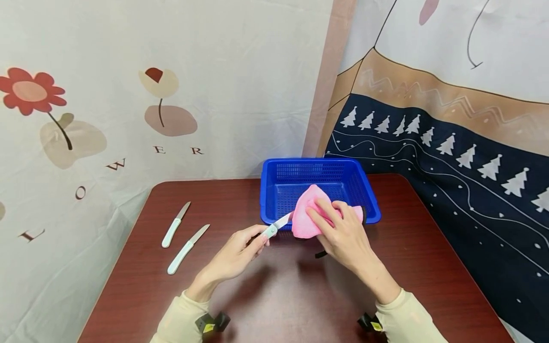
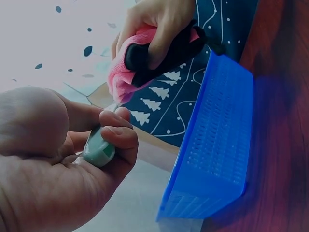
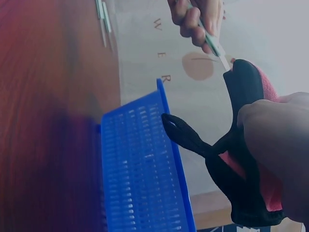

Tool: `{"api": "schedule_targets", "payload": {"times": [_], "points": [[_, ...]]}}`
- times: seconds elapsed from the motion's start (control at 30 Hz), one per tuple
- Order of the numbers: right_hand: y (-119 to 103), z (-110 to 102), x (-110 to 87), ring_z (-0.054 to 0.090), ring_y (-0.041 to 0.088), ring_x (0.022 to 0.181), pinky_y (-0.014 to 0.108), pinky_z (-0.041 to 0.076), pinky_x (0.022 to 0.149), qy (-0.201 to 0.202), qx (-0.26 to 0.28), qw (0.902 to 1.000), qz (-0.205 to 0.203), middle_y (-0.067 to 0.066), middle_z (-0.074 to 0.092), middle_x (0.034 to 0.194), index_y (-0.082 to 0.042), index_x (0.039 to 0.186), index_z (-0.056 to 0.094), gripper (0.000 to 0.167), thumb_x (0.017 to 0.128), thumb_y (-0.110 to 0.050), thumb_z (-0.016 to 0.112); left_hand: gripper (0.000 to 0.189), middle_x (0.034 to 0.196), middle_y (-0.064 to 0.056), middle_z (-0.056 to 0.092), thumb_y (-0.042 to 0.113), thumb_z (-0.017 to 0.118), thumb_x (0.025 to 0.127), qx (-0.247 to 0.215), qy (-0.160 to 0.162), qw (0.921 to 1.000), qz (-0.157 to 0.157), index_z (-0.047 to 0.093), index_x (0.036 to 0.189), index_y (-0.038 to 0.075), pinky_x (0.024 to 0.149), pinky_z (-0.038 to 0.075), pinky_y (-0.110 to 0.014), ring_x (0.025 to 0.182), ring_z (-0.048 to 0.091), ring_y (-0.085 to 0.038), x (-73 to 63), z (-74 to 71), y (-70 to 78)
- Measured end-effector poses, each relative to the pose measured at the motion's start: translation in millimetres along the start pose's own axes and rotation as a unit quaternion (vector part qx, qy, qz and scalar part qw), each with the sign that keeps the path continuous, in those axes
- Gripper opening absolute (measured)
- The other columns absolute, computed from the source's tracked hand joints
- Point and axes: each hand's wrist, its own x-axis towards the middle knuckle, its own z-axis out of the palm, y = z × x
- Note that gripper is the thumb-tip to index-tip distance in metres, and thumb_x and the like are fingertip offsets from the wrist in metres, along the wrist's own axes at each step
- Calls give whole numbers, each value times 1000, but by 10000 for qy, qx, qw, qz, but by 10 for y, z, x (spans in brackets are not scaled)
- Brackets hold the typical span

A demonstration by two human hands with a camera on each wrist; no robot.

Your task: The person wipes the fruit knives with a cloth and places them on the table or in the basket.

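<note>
My left hand [image 1: 237,251] grips the pale green handle of a knife [image 1: 270,232], its blade pointing up and to the right. In my right hand [image 1: 345,236] is a pink cloth [image 1: 310,214] with black trim and a black hanging loop [image 3: 183,135], bunched between thumb and fingers. The cloth meets the blade and hides its tip. Both hands are raised at the near rim of a blue basket [image 1: 267,190]. From the left wrist view, the fingers are curled round the handle [image 2: 99,149].
Two more knives with pale green handles lie on the left of the brown table: one farther back [image 1: 172,232], one nearer [image 1: 181,257]. The blue basket stands at the table's back edge, against a printed curtain [image 1: 240,85]. Its inside is partly hidden by the cloth.
</note>
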Motion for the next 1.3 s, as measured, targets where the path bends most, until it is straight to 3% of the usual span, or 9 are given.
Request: {"api": "schedule_targets", "payload": {"times": [0.27,0.5,0.7,0.93,1.17,1.3], "points": [[164,-62,-38,61,46,107,55,53,87,135,-364,9985,397,22,68,150,-12,143,74,49,94,-13,72,22,79,3,55,17,55,120,-261,-76,9995,-168,73,109,10,58,39,-20,66,48,-2,-23,-18,-20],[165,-91,-17,60,48,107,57,49,88,576,-119,9970,509,25,68,149,-10,144,74,52,92,-9,72,22,79,1,54,16,54,120,-422,-65,9987,-277,72,112,7,56,37,-19,65,47,-2,-24,-23,-9],[-4,-38,32,61,45,104,56,52,84,775,191,9968,97,22,71,147,-11,143,75,48,95,-14,70,23,80,1,56,16,53,120,-389,-38,9986,-360,72,113,7,59,40,-19,68,49,-3,-7,-5,11],[-254,47,77,66,40,106,49,60,89,619,358,9950,-702,18,74,144,-13,143,76,40,108,-19,58,23,81,-4,60,19,54,120,-266,-36,9992,-299,73,114,9,63,45,-21,71,54,-5,10,16,31],[-414,97,119,68,36,108,44,59,97,485,373,9890,-1347,12,75,146,-13,144,76,41,107,-14,59,25,75,2,55,18,54,120,-198,-28,9997,-147,76,130,9,63,46,-22,67,52,-5,8,19,21],[-446,108,116,69,35,111,43,57,100,285,384,9878,-1480,12,74,148,-12,147,73,45,104,-12,61,25,74,4,55,18,55,119,-195,-8,9998,-107,76,130,10,63,47,-21,67,52,-4,7,25,20]]}}
